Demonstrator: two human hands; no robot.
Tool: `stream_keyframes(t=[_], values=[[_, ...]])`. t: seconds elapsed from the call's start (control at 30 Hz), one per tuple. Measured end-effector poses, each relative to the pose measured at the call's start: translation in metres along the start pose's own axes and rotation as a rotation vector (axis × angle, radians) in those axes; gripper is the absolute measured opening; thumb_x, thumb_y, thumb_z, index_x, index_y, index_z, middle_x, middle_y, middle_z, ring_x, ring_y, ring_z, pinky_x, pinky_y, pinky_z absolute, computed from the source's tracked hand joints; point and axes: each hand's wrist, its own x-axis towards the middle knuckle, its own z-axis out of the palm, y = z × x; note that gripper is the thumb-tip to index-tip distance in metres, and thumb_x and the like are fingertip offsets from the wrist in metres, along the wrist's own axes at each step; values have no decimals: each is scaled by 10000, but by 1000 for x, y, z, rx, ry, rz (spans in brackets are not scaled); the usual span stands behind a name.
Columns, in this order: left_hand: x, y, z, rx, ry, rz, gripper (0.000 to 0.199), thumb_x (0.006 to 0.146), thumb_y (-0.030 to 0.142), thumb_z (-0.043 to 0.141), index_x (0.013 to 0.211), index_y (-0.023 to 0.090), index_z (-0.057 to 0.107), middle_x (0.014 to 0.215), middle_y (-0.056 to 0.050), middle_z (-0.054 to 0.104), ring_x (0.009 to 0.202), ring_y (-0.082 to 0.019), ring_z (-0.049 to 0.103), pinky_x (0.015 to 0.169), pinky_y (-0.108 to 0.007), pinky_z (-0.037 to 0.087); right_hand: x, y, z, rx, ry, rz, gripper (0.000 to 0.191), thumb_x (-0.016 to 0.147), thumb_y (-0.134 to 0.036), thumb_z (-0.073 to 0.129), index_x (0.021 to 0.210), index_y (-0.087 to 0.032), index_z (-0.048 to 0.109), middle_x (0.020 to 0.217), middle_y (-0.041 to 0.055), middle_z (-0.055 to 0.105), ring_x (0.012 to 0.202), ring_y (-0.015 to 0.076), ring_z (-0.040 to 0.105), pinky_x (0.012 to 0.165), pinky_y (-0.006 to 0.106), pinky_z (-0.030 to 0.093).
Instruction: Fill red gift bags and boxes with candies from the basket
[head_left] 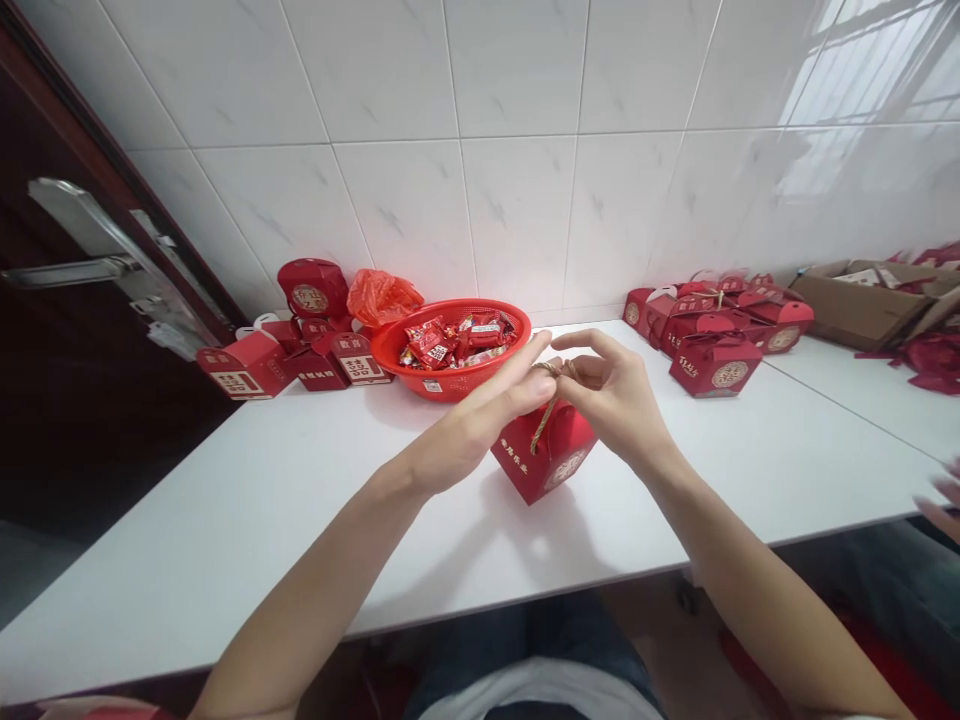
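A small red gift box with gold print stands on the white table, a corner turned toward me. A twisted gold cord rises from its side to its top, where both my hands meet. My left hand pinches the cord from the left, fingers stretched toward the wall. From the right, my right hand has its thumb and fingers closed on the same cord, next to the left fingertips. The fingers partly hide the box's top.
Behind the box on the left, a red basket holds wrapped sweets, beside an orange plastic bag. Red boxes stand farther left, others back right, near a cardboard box. Another person's hand shows at the right edge.
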Motion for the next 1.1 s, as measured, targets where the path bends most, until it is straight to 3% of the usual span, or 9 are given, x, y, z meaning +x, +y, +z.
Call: stream_keyframes(t=[0.13,0.23,0.37,0.47,0.6,0.73,0.87,1.0,1.1], values=[[-23,-12,-14,76,-15,-69,629,927,466,596,1506,291,425,1540,-93,473,1421,-340,414,1153,-522,346,3,7,-34,5,157,-2,259,721,-305,738,936,-208,630,655,-21,638,658,170,650,652,336,528],[-57,-18,-32,183,-124,-183,511,906,481,614,1355,238,611,1336,-118,657,1227,-325,599,1070,-485,448,5,13,-68,-52,269,6,253,676,-304,774,879,-224,647,668,-10,662,699,193,675,675,352,551],[-100,-17,-48,424,-328,-288,431,853,441,680,1257,293,706,1306,-56,688,1243,-311,593,1082,-395,441,6,19,-102,-103,352,44,196,661,-256,770,829,-220,676,701,20,700,738,215,694,688,359,560],[-120,-13,-47,400,-528,-299,476,825,455,709,1278,309,701,1296,-50,698,1206,-316,624,1046,-355,467,7,22,-115,-155,421,72,133,678,-185,732,805,-193,693,732,44,717,732,194,685,710,338,547],[-135,-20,-36,360,-426,-292,535,867,560,635,1311,266,681,1284,-84,701,1156,-304,654,1014,-329,480,11,30,-132,-207,541,115,129,657,-124,722,777,-171,714,750,72,720,730,189,680,739,340,528],[-148,-45,-30,373,-465,-321,601,872,580,603,1331,196,660,1274,-115,699,1141,-288,659,994,-307,480,16,41,-147,-202,624,210,151,585,-128,761,710,-193,709,718,80,707,730,239,675,712,397,522],[-161,-70,-28,517,-379,-513,541,858,552,607,1293,238,679,1249,-71,715,1108,-269,664,944,-298,495,20,46,-157,-283,714,251,128,577,-141,748,658,-216,684,730,118,709,709,247,670,605,394,487],[-176,-90,-23,646,-285,-723,476,844,465,595,1265,265,692,1249,-55,717,1131,-282,654,966,-336,487,30,57,-173,-388,755,162,209,567,-325,833,631,-235,655,787,168,726,671,248,661,536,403,445],[-188,-114,-20,677,-158,-776,573,842,455,581,1376,248,602,1418,-91,608,1280,-319,565,1090,-408,408,42,81,-197,-468,785,119,389,504,-526,875,611,-236,639,792,177,722,637,250,648,510,417,424]])
